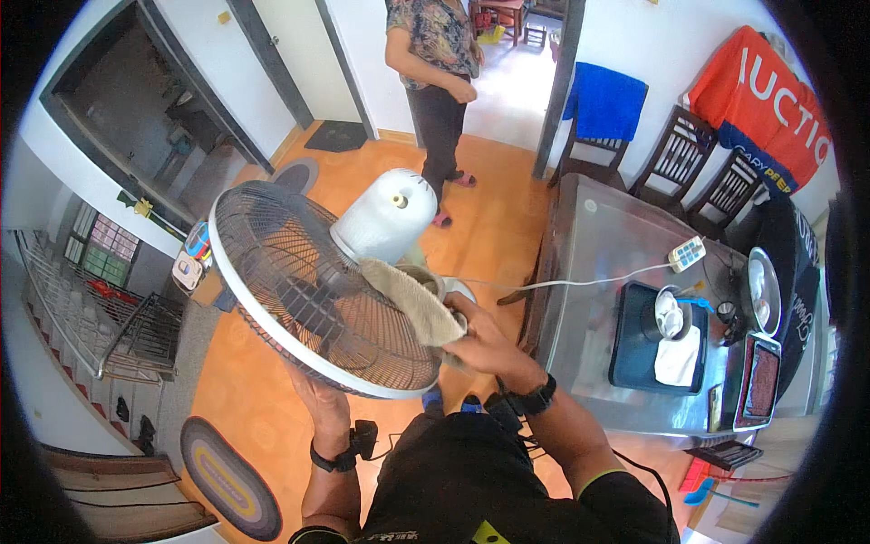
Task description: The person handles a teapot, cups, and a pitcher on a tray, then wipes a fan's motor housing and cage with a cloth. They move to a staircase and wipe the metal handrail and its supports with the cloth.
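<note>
A pedestal-type electric fan (326, 290) with a round wire cage, white rim and pale motor housing (385, 213) is in front of me, its head tilted. From below, my left hand (319, 399) holds the cage at its near rim; its fingers are mostly hidden behind the fan. My right hand (485, 340) is closed around a beige cloth (419, 304). The cloth lies against the back of the cage, near the motor housing. Part of the fan's white stand shows beyond the cloth.
At the right is a table (580, 335) with a dark tray (625, 363), a pot (669, 313) and a white power strip (687, 254) on a cable. Another person (435, 82) stands ahead. Chairs (675, 154) line the wall. An oval mat (231, 476) lies left, near a staircase (91, 354).
</note>
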`<state>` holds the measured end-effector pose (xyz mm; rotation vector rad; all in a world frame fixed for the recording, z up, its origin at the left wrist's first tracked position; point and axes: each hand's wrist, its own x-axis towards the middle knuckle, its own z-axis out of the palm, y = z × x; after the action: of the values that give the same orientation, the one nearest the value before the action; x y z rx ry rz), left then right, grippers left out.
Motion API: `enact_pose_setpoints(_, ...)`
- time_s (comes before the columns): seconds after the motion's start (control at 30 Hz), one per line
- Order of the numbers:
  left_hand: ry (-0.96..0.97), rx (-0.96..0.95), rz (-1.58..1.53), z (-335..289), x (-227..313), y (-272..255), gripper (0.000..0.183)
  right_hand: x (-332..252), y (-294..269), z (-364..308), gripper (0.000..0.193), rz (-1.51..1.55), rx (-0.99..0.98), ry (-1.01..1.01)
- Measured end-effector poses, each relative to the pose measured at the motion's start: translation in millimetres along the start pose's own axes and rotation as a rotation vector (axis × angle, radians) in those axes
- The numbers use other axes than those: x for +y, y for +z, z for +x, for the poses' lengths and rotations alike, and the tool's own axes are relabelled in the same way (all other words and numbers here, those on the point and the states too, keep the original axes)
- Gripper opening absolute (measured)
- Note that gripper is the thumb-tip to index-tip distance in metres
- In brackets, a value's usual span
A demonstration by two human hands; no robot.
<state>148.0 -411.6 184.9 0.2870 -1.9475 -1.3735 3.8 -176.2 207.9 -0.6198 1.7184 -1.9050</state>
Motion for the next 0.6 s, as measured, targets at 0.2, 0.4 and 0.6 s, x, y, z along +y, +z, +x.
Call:
enact_pose_setpoints(0.2,-0.065,0.059,-0.091,6.5,48.9,24.2,0.127,79.9,-13.9,27.3,0.062,-0.056,0.049,-0.035)
enact_pose_setpoints(0.4,-0.104,-0.026,-0.154,3.4,45.1,8.8,0.128,67.6,-22.9,47.5,0.061,0.149,-0.096,0.211)
enact_pose_setpoints(0.6,-0.093,-0.092,-0.248,7.4,43.3,6.6,0.136,-5.0,-16.7,38.1,0.054,-0.051,-0.138,-0.021)
